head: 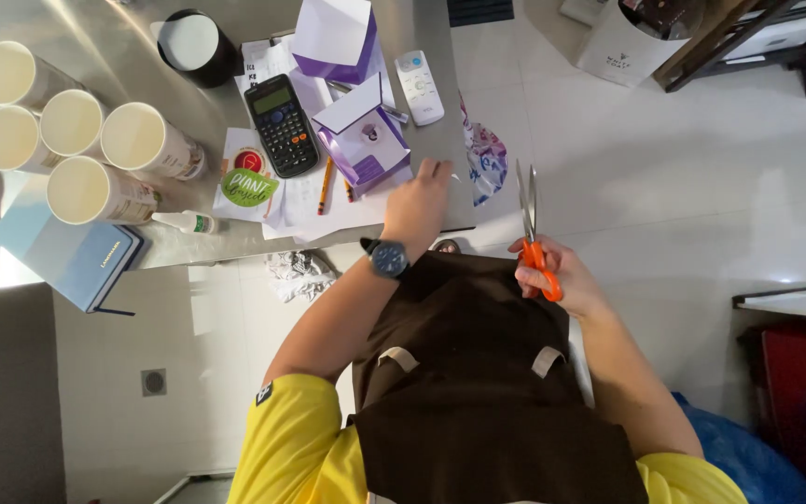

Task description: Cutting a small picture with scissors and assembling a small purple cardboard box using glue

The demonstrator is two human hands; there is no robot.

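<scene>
My left hand (pixel 419 207), with a dark wristwatch (pixel 387 258) on the wrist, rests fingers spread on white paper sheets (pixel 328 201) at the front edge of a steel counter (pixel 123 37), beside an open purple-and-white box (pixel 363 137). My right hand (pixel 557 278) holds orange-handled scissors (pixel 529 224) off the counter's right side, blades pointing up and nearly closed. I wear a brown apron (pixel 478 373) over a yellow shirt.
On the counter lie a black calculator (pixel 281 125), a white remote (pixel 419 87), a pencil (pixel 326 185), a glue bottle (pixel 184 221), round stickers (pixel 248 185), several white paper cups (pixel 76 140), a black cup (pixel 193 45) and a blue notebook (pixel 72 254). A second purple box (pixel 333 42) stands behind. White tiled floor lies to the right.
</scene>
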